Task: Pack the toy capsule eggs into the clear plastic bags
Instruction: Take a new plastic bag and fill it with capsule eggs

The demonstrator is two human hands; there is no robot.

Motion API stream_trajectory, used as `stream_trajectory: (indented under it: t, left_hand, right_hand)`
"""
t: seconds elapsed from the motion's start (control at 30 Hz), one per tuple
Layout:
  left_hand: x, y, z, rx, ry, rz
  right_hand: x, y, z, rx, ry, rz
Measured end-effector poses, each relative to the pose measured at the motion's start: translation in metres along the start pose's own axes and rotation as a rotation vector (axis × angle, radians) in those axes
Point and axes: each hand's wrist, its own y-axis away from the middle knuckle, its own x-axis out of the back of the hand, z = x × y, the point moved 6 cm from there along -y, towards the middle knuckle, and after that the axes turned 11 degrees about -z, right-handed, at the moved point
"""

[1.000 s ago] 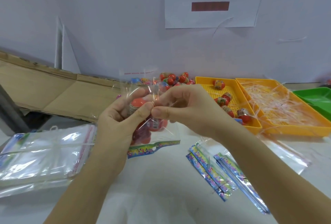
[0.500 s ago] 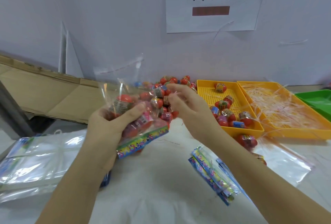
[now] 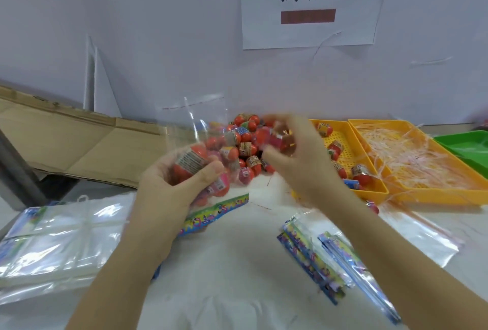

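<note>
**Bag half-filled, another egg in hand**

The white surface (image 3: 237, 271) carries everything, and the egg pile (image 3: 247, 142) at its far middle serves as the marker. Left of the pile lies flattened cardboard (image 3: 79, 145). High above the pile and to the right, a paper sign (image 3: 307, 2) hangs on the wall. To the right of the pile sit 3 trays in a row. The nearest is a yellow perforated tray (image 3: 369, 193) with a few eggs in it. Next is a yellow tray (image 3: 435, 199) full of thin plastic strips, and farthest is a green tray (image 3: 462, 142). Well to the near left of the pile rests a stack of clear bags (image 3: 60, 245). On the near right are some folded bags with colourful headers (image 3: 317, 258).

Just in front of the pile, the left hand (image 3: 169, 192) grips a clear plastic bag (image 3: 195, 123). Its mouth stands upright and its printed strip hangs below. Several eggs sit inside the bag, with the thumb pressed over an orange egg (image 3: 188, 163). The right hand (image 3: 298, 163), over the pile's right edge, curls its fingers round a red egg (image 3: 281, 141), which is blurred.
</note>
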Motion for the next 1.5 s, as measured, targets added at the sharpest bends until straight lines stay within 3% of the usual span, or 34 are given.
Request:
stream_trajectory:
  t: [0.07,0.17,0.27,0.4,0.5,0.7,0.9,1.1,1.3,1.5]
  left_hand:
    - [-0.010,0.001,-0.001,-0.033,-0.031,-0.040]
    - [-0.026,0.003,-0.005,-0.045,-0.051,-0.130]
    - [-0.034,0.005,-0.007,-0.060,-0.073,-0.168]
    - [-0.036,0.006,-0.006,-0.095,-0.082,-0.184]
    - [-0.037,0.007,-0.003,-0.138,-0.114,-0.215]
    - [-0.037,0.006,-0.007,-0.111,-0.116,-0.263]
    - [-0.039,0.007,-0.005,-0.134,-0.121,-0.305]
    - [-0.036,0.005,-0.011,-0.134,-0.172,-0.280]
    - [-0.033,0.004,-0.007,-0.166,-0.189,-0.252]
    - [-0.038,0.007,-0.005,-0.174,-0.183,-0.286]
  right_hand:
    - [0.023,0.000,-0.020,0.057,-0.219,0.067]
    - [0.036,0.004,-0.049,0.212,-0.477,-0.018]
    - [0.036,0.010,-0.068,0.314,-0.255,-0.061]
    - [0.030,0.013,-0.066,0.252,0.259,-0.001]
    - [0.030,0.014,-0.066,0.240,0.459,-0.014]
    - [0.031,0.012,-0.065,0.243,0.293,-0.072]
    - [0.029,0.013,-0.068,0.270,0.507,-0.066]
    - [0.026,0.015,-0.070,0.290,0.228,-0.103]
    - [0.023,0.015,-0.070,0.316,0.538,-0.109]
    - [0.026,0.014,-0.065,0.207,0.509,-0.180]
